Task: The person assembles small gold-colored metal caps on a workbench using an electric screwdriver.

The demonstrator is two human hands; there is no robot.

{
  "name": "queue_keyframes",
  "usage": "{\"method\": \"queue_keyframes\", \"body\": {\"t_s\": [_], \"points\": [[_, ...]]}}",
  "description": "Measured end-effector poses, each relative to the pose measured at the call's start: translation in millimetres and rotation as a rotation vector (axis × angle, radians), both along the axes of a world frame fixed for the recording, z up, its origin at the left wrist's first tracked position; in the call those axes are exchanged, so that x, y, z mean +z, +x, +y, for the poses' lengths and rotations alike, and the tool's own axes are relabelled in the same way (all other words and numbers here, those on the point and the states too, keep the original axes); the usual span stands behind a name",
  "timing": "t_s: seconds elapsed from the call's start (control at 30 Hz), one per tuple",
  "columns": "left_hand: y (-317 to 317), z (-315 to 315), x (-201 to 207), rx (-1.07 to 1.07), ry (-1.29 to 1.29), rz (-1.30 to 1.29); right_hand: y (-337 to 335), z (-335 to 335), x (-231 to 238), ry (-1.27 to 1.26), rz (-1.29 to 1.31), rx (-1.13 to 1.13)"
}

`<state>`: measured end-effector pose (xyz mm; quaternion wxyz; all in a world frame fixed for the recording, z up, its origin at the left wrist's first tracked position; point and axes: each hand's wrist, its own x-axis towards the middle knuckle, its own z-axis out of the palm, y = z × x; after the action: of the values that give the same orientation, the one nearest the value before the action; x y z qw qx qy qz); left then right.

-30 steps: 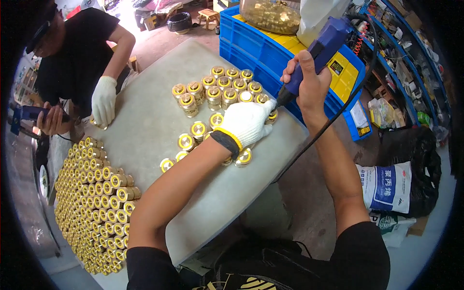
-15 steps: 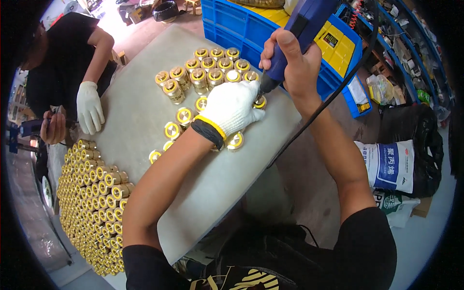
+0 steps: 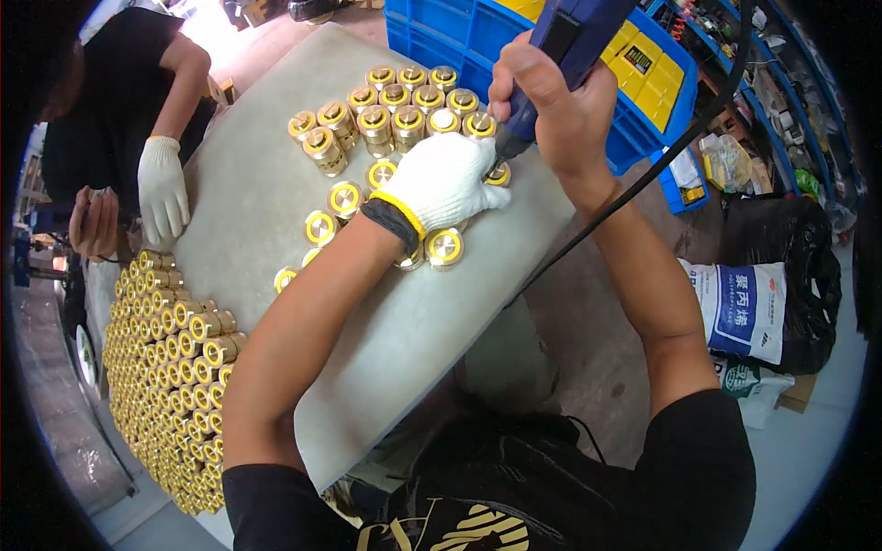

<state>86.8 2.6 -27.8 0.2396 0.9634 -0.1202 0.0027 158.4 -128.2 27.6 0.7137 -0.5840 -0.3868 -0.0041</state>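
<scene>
My right hand is wrapped round a dark blue corded electric screwdriver, tilted with its tip pointing down. The tip meets the top of a brass fitting with a yellow ring. My left hand, in a white knitted glove with a yellow cuff, grips that fitting, thumb on the near side and fingers on the far side. The glove hides most of the fitting. Past the glove stands a group of brass fittings with slotted stems on top. Nearer, others with flat round faces, such as a brass fitting, surround my left wrist.
A large stack of brass fittings covers the left side of the grey table. A co-worker's gloved hand rests beyond it. Blue crates stand behind the table. The tool's black cable crosses over my right forearm. Sacks lie right.
The whole view has shifted slightly, so the table and fittings sit a little higher. Both hands and the screwdriver stay at the same fitting.
</scene>
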Motion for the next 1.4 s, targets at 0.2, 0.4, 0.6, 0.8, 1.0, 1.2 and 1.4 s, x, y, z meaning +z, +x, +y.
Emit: {"method": "queue_keyframes", "body": {"t_s": [0.2, 0.4, 0.6, 0.8, 1.0, 1.2, 1.4], "points": [[0, -3, 1, 0.03, 0.002, 0.037, -8, 3, -2, 0.002, -0.017, -0.037], [1, -4, -6, 0.018, -0.076, -0.068, 0, 2, -11, 0.082, 0.06, -0.016], [-1, -4, -6, 0.028, -0.101, -0.027, -12, 6, -9, 0.074, 0.044, -0.099], [3, -6, -8, 0.038, 0.024, 0.049, -18, 15, -15, 0.158, 0.057, -0.264], [-4, -6, 5, 0.053, -0.023, 0.012, -19, 18, -3, 0.173, 0.055, -0.217], [-13, -5, 3, -0.036, -0.012, 0.003, 27, 5, 55, 0.413, 0.081, -0.061], [-46, 36, 42, 0.081, -0.098, -0.257, 51, 90, 65, 0.423, 0.264, 0.123]]}}
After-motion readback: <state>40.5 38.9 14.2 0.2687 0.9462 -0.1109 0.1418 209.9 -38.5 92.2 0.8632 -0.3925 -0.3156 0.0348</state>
